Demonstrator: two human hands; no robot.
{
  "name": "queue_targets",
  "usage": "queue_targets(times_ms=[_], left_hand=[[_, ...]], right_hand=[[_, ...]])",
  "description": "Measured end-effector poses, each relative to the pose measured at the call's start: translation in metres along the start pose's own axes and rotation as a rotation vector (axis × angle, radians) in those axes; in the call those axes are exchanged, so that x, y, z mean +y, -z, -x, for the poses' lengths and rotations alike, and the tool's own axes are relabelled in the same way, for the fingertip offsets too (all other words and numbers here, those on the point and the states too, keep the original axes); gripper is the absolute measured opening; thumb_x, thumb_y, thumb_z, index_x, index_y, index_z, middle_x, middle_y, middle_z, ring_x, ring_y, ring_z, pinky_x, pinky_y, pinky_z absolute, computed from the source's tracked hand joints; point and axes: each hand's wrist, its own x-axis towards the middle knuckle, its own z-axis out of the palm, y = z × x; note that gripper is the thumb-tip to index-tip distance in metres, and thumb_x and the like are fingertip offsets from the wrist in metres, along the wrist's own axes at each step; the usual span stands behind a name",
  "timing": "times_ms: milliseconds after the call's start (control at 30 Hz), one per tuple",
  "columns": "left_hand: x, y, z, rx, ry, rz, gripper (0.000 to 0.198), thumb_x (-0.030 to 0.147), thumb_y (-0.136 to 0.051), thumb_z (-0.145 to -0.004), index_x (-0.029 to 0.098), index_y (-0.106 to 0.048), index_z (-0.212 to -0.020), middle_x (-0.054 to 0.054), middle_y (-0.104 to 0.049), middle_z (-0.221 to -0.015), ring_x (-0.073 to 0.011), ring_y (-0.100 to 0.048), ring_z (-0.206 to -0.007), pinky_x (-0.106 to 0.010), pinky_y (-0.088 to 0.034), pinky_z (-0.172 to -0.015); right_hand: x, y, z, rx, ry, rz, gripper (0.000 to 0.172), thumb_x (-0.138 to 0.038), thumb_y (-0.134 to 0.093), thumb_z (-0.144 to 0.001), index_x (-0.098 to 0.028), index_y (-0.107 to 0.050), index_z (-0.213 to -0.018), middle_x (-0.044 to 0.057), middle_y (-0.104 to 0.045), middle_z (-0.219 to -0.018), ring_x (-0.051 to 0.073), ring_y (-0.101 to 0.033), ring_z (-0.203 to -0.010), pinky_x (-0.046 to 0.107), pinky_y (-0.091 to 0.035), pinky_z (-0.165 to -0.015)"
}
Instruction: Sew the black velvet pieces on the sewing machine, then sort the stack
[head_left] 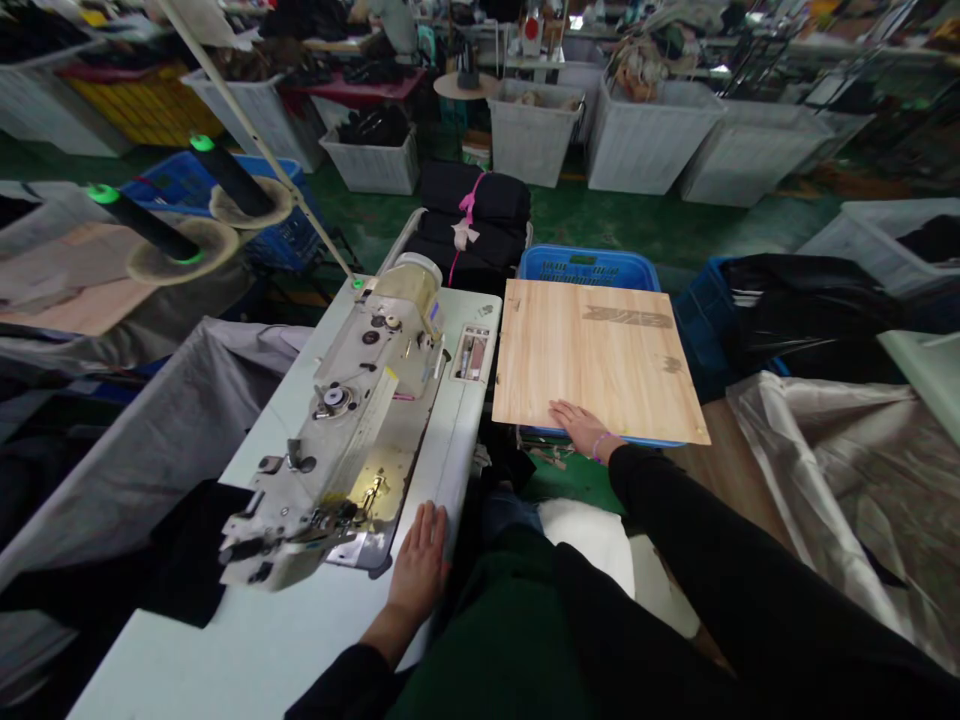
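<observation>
My left hand [420,565] lies flat on the pale sewing table [300,640], close to its right edge, with the fingers stretched forward. Just left of it stands an industrial sewing machine [352,420], its needle area lit by a yellowish lamp. On the near edge of a light wooden board [585,350] rests my right hand [581,428], fingers extended over the surface and a thin bracelet at the wrist. Beneath the board is a blue plastic crate [592,262], mostly covered by it. Neither hand grips anything.
Two black thread cones [236,178] stand at the left. Behind the machine sits a black bundle [476,215] tied in pink. Cloth-lined bins flank both sides, including one at the right [780,440]. Grey tubs [536,130] line the far aisle. A white seat cover [589,535] shows below.
</observation>
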Motion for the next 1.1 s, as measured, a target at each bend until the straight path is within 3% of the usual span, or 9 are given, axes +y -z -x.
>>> queue_targets(times_ms=[467,900,1100], left_hand=[[0.012,-0.001,-0.004,0.027,-0.008,0.047,0.081,0.01,-0.053,-0.077,0.008,-0.022,-0.152,-0.026,-0.023,-0.159,-0.0364,-0.015,-0.149,-0.049,-0.032,-0.116],[0.005,-0.004,-0.007,0.033,-0.039,-0.024,0.078,0.018,-0.06,-0.075,0.006,-0.034,-0.147,-0.025,-0.035,-0.154,-0.0369,-0.025,-0.146,-0.045,-0.033,-0.115],[-0.01,-0.029,-0.009,0.101,-0.014,-0.036,0.075,0.016,-0.058,-0.075,0.015,-0.038,-0.147,-0.017,-0.046,-0.149,-0.0328,-0.034,-0.143,-0.043,-0.039,-0.112]], right_hand=[[0.0,-0.015,0.001,0.034,-0.044,-0.061,0.077,0.0,-0.041,-0.075,-0.012,-0.034,-0.15,0.011,-0.023,-0.162,0.026,-0.017,-0.149,0.05,-0.02,-0.118],[-0.004,0.006,-0.003,-0.013,-0.059,-0.133,0.072,0.001,-0.047,-0.079,-0.011,-0.035,-0.149,0.015,-0.023,-0.161,0.027,-0.021,-0.147,0.047,-0.024,-0.117],[-0.014,0.024,-0.008,-0.04,-0.087,-0.158,0.074,-0.003,-0.053,-0.078,-0.012,-0.036,-0.149,0.014,-0.027,-0.16,0.027,-0.025,-0.146,0.044,-0.028,-0.116]])
